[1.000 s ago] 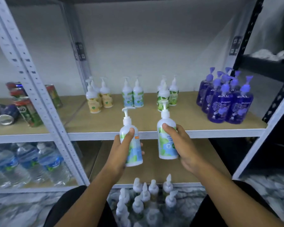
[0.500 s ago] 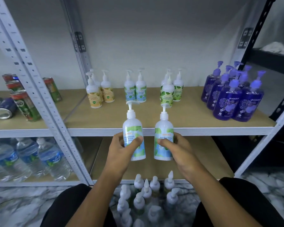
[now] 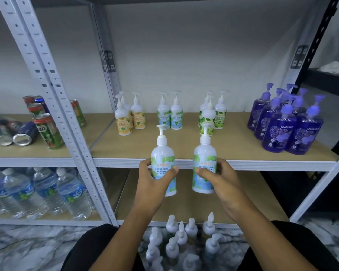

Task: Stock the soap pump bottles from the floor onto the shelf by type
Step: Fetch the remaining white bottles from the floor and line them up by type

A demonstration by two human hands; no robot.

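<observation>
My left hand (image 3: 153, 180) grips a white pump bottle with a blue-green cool mint label (image 3: 163, 157). My right hand (image 3: 221, 178) grips a second bottle of the same kind (image 3: 204, 155). Both are held upright side by side in front of the shelf's front edge (image 3: 262, 163). On the shelf stand four groups: yellow-label bottles (image 3: 128, 118), two blue-green label bottles (image 3: 170, 116), green-leaf label bottles (image 3: 210, 116) and purple bottles (image 3: 284, 124). Several more white pump bottles (image 3: 182, 243) stand on the floor between my knees.
A white perforated upright (image 3: 53, 90) divides this bay from the left one, which holds drink cans (image 3: 45, 126) above and water bottles (image 3: 39, 190) below. A black rack (image 3: 325, 79) stands at the right. The floor is marbled.
Both hands turned the two bottles so their labels face me and drew them closer together. They stay just in front of the shelf edge.
</observation>
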